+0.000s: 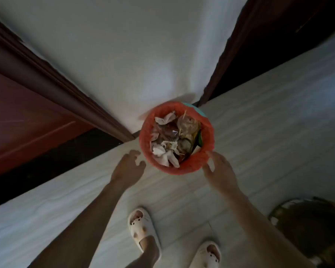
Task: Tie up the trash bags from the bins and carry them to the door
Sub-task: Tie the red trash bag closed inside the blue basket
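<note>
Looking straight down, I see a small round bin [199, 110] on a pale tiled floor [269, 132], at the foot of a white wall [124, 55]. Only a sliver of the bin's teal rim shows at its far edge. The rest is covered by an orange-red trash bag [190, 168], which lines the bin with its mouth folded out over the rim, untied.

The bag is nearly full: crumpled white tissues [165, 154] at the near side, brownish wrappers in the middle, and a green and yellow packet [199, 140] at the right edge. Its print is too blurred for me to read.

Both hands reach toward the near rim, fingers spread and gently curved, gripping nothing. The left hand [128, 168] is just left of the bag, with a gap between them. The right hand [220, 171] is at the bag's right edge – I cannot tell whether its fingertips touch the plastic.

A dark red door [27, 122] stands to the left. White slippers [141, 227] are near the bottom, and a dark mat [313, 229] lies at the near right.
</note>
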### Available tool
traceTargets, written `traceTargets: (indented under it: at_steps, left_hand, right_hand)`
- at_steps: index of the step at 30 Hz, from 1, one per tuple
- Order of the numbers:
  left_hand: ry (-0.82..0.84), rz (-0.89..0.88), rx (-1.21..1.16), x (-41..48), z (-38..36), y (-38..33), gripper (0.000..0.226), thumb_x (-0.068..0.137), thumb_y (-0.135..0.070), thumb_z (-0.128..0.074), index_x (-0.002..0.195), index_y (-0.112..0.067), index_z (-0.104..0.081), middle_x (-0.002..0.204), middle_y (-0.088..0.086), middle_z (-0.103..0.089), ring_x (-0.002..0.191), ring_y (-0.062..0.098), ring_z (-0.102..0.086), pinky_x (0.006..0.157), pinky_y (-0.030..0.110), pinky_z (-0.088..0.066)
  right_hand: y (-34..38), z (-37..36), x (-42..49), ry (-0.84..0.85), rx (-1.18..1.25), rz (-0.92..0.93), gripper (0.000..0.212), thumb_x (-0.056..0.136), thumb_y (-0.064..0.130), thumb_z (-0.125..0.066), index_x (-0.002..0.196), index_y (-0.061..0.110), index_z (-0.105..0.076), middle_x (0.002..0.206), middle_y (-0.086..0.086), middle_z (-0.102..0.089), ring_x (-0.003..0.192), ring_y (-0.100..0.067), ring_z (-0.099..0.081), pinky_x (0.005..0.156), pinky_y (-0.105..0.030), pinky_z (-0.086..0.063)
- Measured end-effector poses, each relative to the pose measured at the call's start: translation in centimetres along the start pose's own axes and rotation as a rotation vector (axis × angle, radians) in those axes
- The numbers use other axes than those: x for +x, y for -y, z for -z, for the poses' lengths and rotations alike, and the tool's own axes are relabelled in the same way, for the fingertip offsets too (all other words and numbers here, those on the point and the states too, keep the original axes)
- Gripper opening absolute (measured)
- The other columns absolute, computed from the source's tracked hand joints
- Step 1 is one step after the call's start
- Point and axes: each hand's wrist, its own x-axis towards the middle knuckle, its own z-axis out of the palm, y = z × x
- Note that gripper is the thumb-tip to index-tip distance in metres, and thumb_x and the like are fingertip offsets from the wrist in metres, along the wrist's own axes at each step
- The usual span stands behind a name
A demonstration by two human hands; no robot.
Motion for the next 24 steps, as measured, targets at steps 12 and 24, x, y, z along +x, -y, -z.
traceTargets:
  at_steps: [12, 24]
  left_hand:
    - [-0.091, -0.005, -0.59, 12.8, -6.3, 4.2, 0.047, 0.08, -0.023, -0.071, 0.125, -0.025, -0.055, 0.115, 0.004, -0.069, 0.09, 0.023, -0.071, 0.072, 0.047, -0.062]
    - [-0.109, 0.254, -0.731, 5.1, -4.5, 13.3, 0.059, 0.076, 0.0, -0.075, 0.122, -0.013, -0.042, 0.109, 0.014, -0.062, 0.084, 0.033, -0.071, 0.061, 0.043, -0.06]
  right_hand:
    - [-5.3, -10.7, 9.9, -0.305, 0.634, -0.208, 0.048, 0.103, 0.042, -0.037, 0.148, 0.025, -0.036, 0.139, -0.005, -0.054, 0.126, -0.029, -0.052, 0.094, -0.031, -0.037]
    - [-1.4, -15.4, 7.1, -0.092, 0.547, 0.03, 0.042, 0.103, 0.045, -0.037, 0.139, 0.027, -0.049, 0.126, 0.004, -0.059, 0.117, -0.02, -0.054, 0.093, -0.031, -0.039]
